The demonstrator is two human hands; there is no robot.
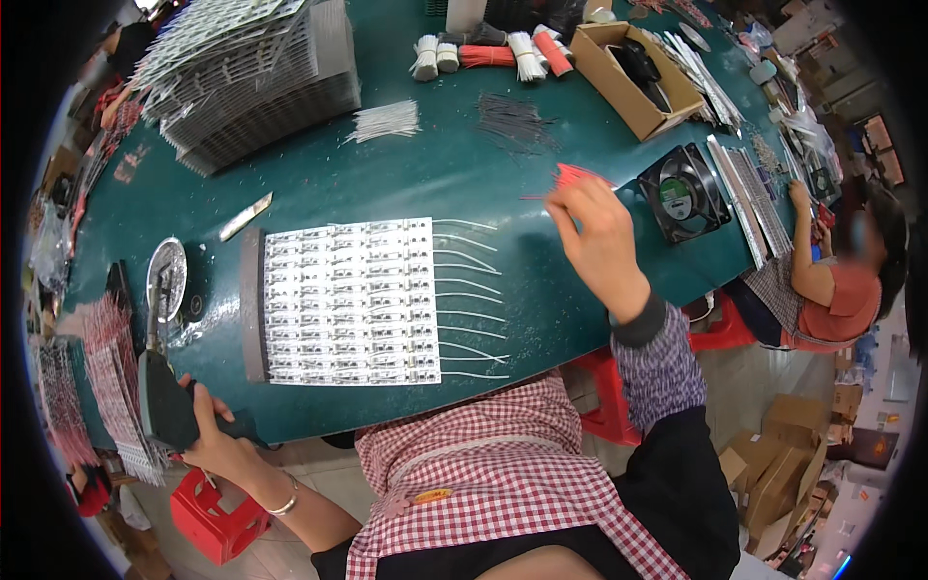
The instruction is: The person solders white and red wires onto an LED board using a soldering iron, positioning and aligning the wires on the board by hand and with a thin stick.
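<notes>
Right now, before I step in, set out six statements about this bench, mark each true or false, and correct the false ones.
1. The left hand grips a dark soldering gun. True.
2. The right hand has its fingers at the loose dark grey wires. False: they are at the red wires.
3. White wires extend from the right edge of the circuit board panel. True.
4. The black cooling fan is left of the panel. False: it is to the right.
5. The open cardboard box is empty. False: a black object is in it.
6. The apron is red-and-white checked. True.
</notes>
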